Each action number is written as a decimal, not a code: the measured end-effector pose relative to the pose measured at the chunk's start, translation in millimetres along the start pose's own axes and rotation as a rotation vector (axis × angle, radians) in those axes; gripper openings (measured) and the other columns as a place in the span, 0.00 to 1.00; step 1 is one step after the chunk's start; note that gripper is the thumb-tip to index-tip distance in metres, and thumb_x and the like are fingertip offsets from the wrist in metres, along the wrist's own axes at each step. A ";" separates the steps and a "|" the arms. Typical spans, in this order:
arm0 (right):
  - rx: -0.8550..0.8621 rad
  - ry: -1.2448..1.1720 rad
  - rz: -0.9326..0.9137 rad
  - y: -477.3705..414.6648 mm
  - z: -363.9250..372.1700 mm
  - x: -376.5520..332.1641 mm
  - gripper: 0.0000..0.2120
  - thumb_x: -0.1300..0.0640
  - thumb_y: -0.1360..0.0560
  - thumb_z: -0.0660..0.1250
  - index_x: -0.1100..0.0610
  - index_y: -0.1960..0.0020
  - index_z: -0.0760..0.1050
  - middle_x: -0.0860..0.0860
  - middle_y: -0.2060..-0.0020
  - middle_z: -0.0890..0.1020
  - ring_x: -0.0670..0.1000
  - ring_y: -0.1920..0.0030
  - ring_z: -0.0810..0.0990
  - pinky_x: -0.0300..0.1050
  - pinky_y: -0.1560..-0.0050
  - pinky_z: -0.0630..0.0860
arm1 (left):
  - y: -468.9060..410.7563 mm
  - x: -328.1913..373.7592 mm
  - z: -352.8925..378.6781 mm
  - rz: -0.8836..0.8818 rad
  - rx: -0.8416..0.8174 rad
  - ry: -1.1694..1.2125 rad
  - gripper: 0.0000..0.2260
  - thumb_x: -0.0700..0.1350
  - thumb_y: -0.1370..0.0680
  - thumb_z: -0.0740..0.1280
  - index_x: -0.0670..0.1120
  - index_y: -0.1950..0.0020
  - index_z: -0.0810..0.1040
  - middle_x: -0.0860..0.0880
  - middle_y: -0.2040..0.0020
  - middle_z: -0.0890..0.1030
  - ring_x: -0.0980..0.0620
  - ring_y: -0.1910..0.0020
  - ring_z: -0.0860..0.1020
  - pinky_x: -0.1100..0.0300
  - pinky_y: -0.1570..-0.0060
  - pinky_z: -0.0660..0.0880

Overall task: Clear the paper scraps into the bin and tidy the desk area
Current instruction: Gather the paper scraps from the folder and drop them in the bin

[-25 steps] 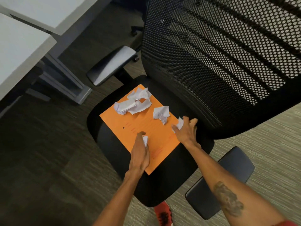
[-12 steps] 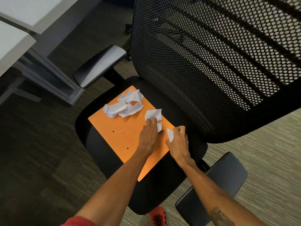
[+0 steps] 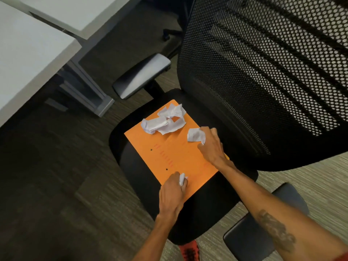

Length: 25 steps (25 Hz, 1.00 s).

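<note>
An orange folder [image 3: 169, 157] lies on the black seat [image 3: 205, 210] of an office chair. A heap of crumpled white paper scraps [image 3: 163, 120] sits at the folder's far corner. My left hand [image 3: 172, 194] rests at the folder's near edge, closed around a small white scrap [image 3: 182, 178] that pokes out between the fingers. My right hand [image 3: 211, 146] is over the folder's right side, its fingers pinching another crumpled scrap [image 3: 194, 135]. No bin is in view.
The chair's mesh back [image 3: 263, 72] rises on the right, with an armrest [image 3: 141, 76] at the far left and another armrest [image 3: 263, 223] near right. White desks [image 3: 28, 49] on grey legs stand at the left. A red shoe [image 3: 189, 251] shows below the seat on the carpet.
My left hand has pulled back from the middle scrap to the folder's near edge, still holding its small scrap. My right hand has reached forward and taken hold of the middle scrap.
</note>
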State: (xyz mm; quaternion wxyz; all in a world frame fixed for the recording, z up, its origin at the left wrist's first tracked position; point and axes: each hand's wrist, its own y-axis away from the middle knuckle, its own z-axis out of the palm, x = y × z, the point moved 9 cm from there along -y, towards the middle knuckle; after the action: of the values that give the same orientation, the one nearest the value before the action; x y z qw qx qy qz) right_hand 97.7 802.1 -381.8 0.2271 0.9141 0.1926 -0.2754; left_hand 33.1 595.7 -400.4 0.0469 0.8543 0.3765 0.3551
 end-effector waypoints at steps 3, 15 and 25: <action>-0.065 0.094 -0.019 -18.2 10.4 -18.0 0.28 0.64 0.22 0.67 0.50 0.27 0.62 0.53 0.33 0.63 0.58 0.46 0.77 0.51 0.48 0.77 | 26.9 -24.0 -13.9 -0.024 0.043 0.026 0.17 0.57 0.20 0.58 0.51 0.65 0.61 0.51 0.72 0.64 0.52 0.75 0.63 0.59 0.73 0.59; -0.133 0.175 0.071 56.2 80.4 -19.1 0.20 0.51 0.20 0.67 0.57 0.31 0.70 0.57 0.38 0.73 0.59 0.41 0.75 0.49 0.44 0.69 | 88.0 -146.6 -71.5 -0.236 0.180 0.321 0.20 0.63 0.19 0.53 0.52 0.64 0.67 0.54 0.69 0.74 0.58 0.66 0.75 0.66 0.70 0.68; -0.403 -0.077 -0.055 227.4 237.9 -194.2 0.23 0.50 0.24 0.69 0.61 0.34 0.72 0.62 0.53 0.84 0.57 0.47 0.82 0.56 0.42 0.76 | 204.0 -317.6 -126.1 -0.758 0.366 0.975 0.18 0.58 0.18 0.60 0.44 0.50 0.77 0.43 0.61 0.79 0.45 0.65 0.77 0.53 0.61 0.74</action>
State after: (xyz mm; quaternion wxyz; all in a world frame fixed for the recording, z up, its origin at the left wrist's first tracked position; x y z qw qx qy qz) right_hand -43.0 446.9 -374.1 0.4051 0.8332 0.2600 -0.2723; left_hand -70.8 211.8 -417.3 -0.1539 0.3966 0.6849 0.5916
